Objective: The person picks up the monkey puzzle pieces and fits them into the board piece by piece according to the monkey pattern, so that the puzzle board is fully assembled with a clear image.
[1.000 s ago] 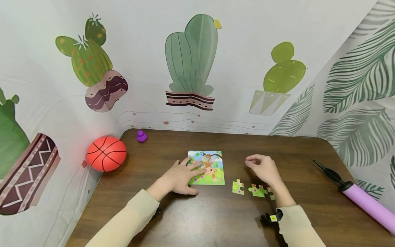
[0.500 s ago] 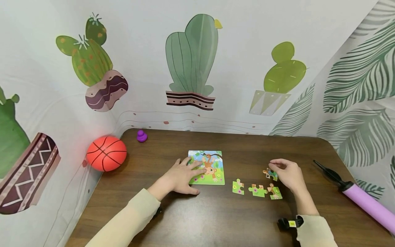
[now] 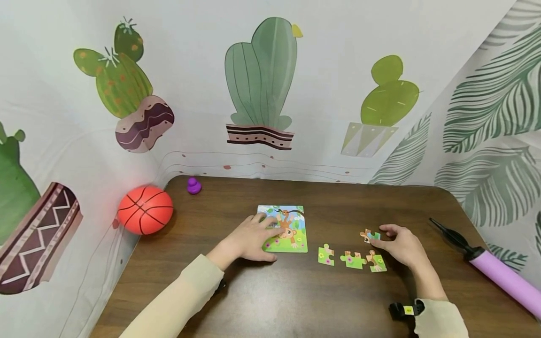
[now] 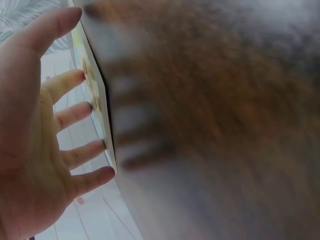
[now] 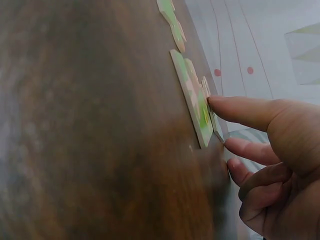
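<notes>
A square monkey puzzle board (image 3: 299,241) lies on the table in the head view. My left hand (image 3: 250,238) rests on its left part with fingers spread; in the left wrist view the left fingertips (image 4: 102,144) touch the board's face. To the right, a brown and blue puzzle piece (image 3: 367,236) lies above a row of three green pieces: a left one (image 3: 324,256), a middle one (image 3: 353,261) and a right one (image 3: 377,264). My right hand (image 3: 403,246) is beside the brown and blue piece, thumb at its lower edge, index finger apart near its upper right corner.
A red toy basketball (image 3: 145,210) sits at the table's left edge. A small purple toy (image 3: 194,186) stands at the back left. On the right lies a purple hand pump (image 3: 498,272) with a black nozzle. A printed cloth (image 3: 325,94) hangs behind the brown table (image 3: 296,300).
My right hand has carried the brown and blue piece right and set it above the row; its fingers have since parted around it. The left hand has shifted slightly on the board.
</notes>
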A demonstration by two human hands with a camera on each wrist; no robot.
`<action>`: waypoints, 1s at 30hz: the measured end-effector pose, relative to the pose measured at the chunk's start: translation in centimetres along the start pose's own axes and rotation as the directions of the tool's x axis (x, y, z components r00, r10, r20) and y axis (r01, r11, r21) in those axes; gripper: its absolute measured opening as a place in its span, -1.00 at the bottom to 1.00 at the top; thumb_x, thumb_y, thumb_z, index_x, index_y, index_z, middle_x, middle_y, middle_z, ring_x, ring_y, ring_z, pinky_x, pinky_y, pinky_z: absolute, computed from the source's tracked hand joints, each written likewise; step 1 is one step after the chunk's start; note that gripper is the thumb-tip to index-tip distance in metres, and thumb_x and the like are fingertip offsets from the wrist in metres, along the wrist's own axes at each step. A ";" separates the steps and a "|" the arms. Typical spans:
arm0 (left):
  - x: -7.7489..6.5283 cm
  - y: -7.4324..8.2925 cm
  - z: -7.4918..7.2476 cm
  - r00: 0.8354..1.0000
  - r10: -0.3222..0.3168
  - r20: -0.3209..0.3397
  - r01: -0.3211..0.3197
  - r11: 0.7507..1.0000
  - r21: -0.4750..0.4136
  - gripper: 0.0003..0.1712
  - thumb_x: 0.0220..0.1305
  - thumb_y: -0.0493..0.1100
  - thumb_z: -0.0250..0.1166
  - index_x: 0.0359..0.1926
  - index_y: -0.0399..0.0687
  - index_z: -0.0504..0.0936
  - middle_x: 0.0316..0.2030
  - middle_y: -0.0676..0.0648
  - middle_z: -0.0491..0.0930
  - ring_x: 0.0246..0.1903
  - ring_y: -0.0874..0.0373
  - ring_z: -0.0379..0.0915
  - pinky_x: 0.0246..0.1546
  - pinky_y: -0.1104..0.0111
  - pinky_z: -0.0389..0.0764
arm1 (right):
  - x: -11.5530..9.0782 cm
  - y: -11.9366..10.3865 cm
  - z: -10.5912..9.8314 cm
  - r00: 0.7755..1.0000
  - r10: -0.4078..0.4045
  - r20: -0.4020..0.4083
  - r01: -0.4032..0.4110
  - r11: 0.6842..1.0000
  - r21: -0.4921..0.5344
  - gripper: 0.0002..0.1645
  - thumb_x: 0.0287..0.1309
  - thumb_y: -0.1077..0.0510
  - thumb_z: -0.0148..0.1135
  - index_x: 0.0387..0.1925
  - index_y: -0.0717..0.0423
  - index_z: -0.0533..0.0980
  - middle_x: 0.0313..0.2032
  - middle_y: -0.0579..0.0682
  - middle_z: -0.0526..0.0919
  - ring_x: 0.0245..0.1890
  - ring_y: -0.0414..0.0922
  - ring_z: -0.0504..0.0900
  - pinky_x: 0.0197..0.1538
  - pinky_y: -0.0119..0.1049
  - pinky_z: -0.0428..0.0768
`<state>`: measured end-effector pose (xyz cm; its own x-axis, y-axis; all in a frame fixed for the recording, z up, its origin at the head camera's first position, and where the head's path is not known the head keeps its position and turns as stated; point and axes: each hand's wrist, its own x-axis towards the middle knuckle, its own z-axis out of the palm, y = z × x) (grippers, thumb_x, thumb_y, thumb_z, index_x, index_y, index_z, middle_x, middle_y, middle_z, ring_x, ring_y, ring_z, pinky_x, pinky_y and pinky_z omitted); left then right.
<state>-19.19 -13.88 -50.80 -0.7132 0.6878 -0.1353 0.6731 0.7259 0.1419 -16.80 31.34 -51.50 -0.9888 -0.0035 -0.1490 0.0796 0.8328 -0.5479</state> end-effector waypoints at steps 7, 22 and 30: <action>0.2 -0.4 0.5 0.999 -0.033 0.005 0.033 0.999 -0.007 -0.05 0.25 0.50 0.25 0.59 0.44 0.25 0.59 0.06 0.10 0.48 -0.06 0.03 0.37 -0.17 0.27 | 0.0 -0.2 0.2 0.999 -0.048 -0.011 0.047 0.999 -0.006 -0.31 0.19 -0.21 0.50 0.08 0.27 0.63 -0.04 0.28 0.64 -0.06 0.20 0.60 -0.07 0.18 0.55; 0.2 -0.7 0.3 1.000 -0.022 0.023 0.023 0.998 -0.058 -0.12 0.30 0.47 0.24 0.57 0.43 0.30 0.61 0.05 0.08 0.58 -0.22 -0.14 0.41 -0.35 0.04 | -0.1 1.2 0.2 0.998 -0.059 0.012 0.058 0.998 0.029 -0.29 0.14 -0.19 0.55 0.08 0.27 0.61 -0.04 0.23 0.65 -0.01 0.24 0.56 0.02 0.25 0.49; 0.1 -0.8 0.2 0.998 -0.043 0.042 0.046 0.996 -0.077 -0.11 0.30 0.50 0.21 0.58 0.47 0.27 0.64 -0.04 -0.02 0.59 -0.21 -0.20 0.39 -0.38 0.02 | 0.0 0.9 0.0 0.998 -0.063 0.022 0.062 0.998 0.027 -0.33 0.15 -0.10 0.57 0.06 0.32 0.59 -0.05 0.26 0.64 -0.04 0.22 0.56 0.02 0.23 0.49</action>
<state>-19.70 -14.39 -51.16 -0.7329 0.6555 -0.1821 0.6221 0.7540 0.2107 -16.74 32.10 -52.05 -0.9889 -0.0679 -0.1323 0.0213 0.8158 -0.5780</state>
